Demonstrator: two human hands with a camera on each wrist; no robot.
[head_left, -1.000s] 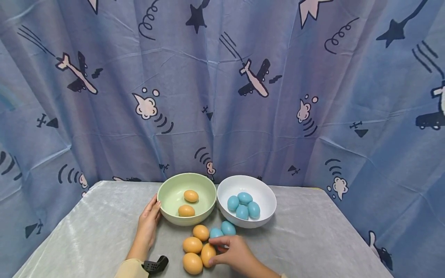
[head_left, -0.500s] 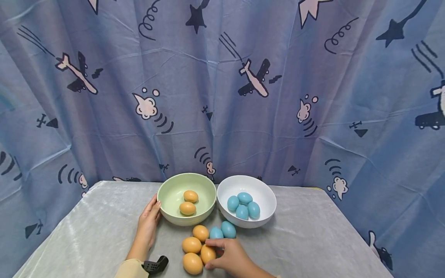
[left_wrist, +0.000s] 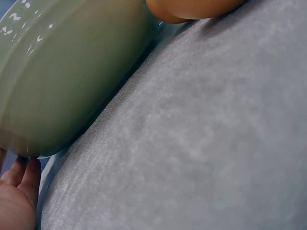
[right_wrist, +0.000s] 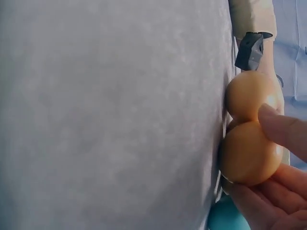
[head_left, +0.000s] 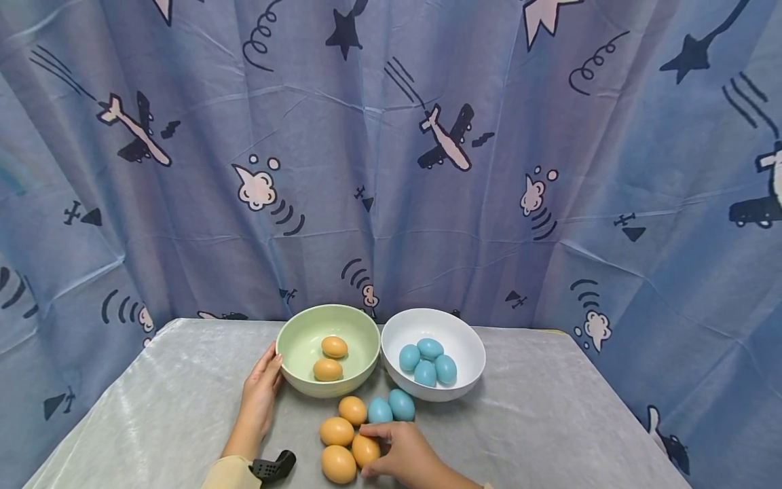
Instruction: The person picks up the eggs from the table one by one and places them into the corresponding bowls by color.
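At the front middle of the table, my right hand pinches an orange egg between thumb and fingers, as the right wrist view shows. The egg lies in a cluster with other orange eggs and a pair of blue eggs. My left hand rests against the left side of the green bowl, its fingertips touching the outer wall. Inside that bowl are two orange eggs. To its right stands a white bowl holding several blue eggs.
A pale grey cloth covers the table. Behind it hangs a blue curtain printed with airplanes and stars. The two bowls stand side by side near the table's back edge. A black device is strapped to the left wrist.
My right hand has shifted slightly left, its fingers settling around the orange egg. The two eggs in the green bowl have rocked a little. The left hand stays where it was.
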